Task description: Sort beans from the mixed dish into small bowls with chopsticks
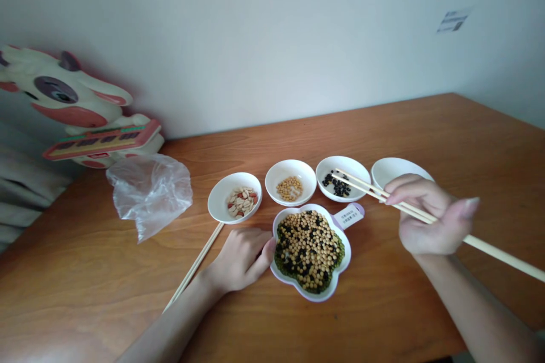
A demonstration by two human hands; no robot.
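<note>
My right hand (pixel 434 215) is closed around a pair of wooden chopsticks (pixel 409 210). Their tips are over the white bowl of black beans (pixel 343 179); whether a bean is between them, I cannot tell. A flower-shaped dish (pixel 347 255) with a labelled tab lies in front of me, filled with mixed yellow, black and small green beans. At its left edge, my left hand (pixel 242 258) rests on the table with fingers bent, thumb and forefinger gripping the rim. Behind the dish stand a bowl of soybeans (pixel 290 182) and a bowl of pale and reddish seeds (pixel 235 198).
A fourth white bowl (pixel 395 169), partly hidden by my right hand, stands at the right of the row. Another pair of chopsticks (pixel 196 264) lies beside my left forearm. A clear plastic bag (pixel 151 190) and a cow-shaped toy keyboard (pixel 102 142) are at the left.
</note>
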